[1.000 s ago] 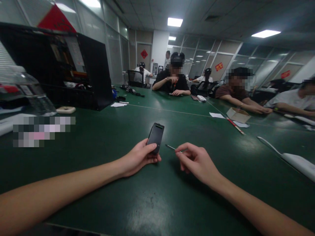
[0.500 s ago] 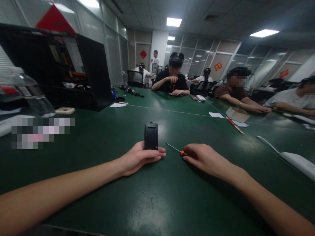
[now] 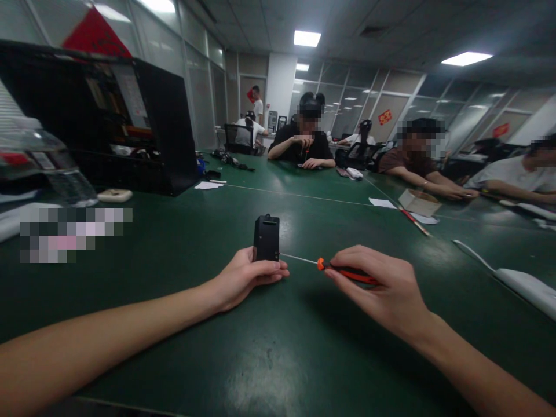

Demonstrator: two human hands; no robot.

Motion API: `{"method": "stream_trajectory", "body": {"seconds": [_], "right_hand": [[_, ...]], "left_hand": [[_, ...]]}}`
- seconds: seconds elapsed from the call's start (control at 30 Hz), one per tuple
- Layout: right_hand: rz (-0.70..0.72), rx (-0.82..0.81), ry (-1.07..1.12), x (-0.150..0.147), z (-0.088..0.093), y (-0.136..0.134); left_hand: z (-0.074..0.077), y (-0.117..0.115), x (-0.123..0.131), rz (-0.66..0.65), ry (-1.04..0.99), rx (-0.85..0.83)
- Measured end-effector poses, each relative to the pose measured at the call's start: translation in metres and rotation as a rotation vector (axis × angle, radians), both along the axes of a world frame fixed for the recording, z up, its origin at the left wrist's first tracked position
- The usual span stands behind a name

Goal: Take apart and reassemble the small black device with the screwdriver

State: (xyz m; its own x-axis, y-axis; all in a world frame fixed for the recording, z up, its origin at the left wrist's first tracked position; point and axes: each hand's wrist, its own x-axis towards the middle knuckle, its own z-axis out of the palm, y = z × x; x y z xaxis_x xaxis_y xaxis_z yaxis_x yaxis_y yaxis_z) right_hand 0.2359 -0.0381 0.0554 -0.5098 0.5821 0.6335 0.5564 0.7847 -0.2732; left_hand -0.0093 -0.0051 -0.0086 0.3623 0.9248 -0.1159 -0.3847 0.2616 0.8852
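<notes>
Driver has come left since the last frame: shaft tip was clear of the box, now it's at the box's right edge, low down. Can't tell if it touches or sits just off. Right hand has rolled, so more of the orange-and-black handle shows. Box is turned slightly, more of its left side visible.

Box is upright in the left hand, over the table. Left thumb lies across the bottom of the front face, fingers wrap behind and under, tips poking out past the right side. Right thumb and index pinch the handle just behind the collar; other fingers curled, mostly hidden.

Handling, my read: box looks light and stiff, hard shell, little give. Smooth faces, so maybe a bit slippery. Grip is all at the bottom, so side push from the driver could tip or twist it. Better hold: lower sides, thumb opposite fingers, tips clear of the shaft line. Keep off the small loop on top, looks like the weak bit. Driver: rigid thin shaft, light; hold the handle, steer near the collar.
</notes>
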Motion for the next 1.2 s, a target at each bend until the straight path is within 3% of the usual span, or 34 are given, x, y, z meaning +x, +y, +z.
{"method": "stream_trajectory", "body": {"seconds": [0.43,0.6,0.8,0.9,1.13,1.2], "right_hand": [[0.007,-0.1,-0.061,-0.001,-0.002,0.001],[-0.02,-0.153,-0.051,-0.006,-0.006,-0.002],[-0.145,-0.599,0.028,-0.015,-0.012,-0.003],[-0.175,-0.707,0.109,-0.017,-0.014,-0.001],[-0.219,-0.568,0.102,-0.02,-0.019,-0.002],[-0.212,-0.595,0.066,-0.021,-0.019,-0.003]], "left_hand": [[-0.004,0.003,0.0,0.085,0.049,0.115],[-0.01,0.005,-0.004,0.134,0.198,0.252],[-0.006,0.003,-0.01,0.213,0.474,0.397],[-0.003,0.002,-0.011,0.237,0.534,0.427],[-0.002,0.002,-0.009,0.25,0.553,0.449],[-0.002,0.001,-0.009,0.251,0.543,0.446]]}}
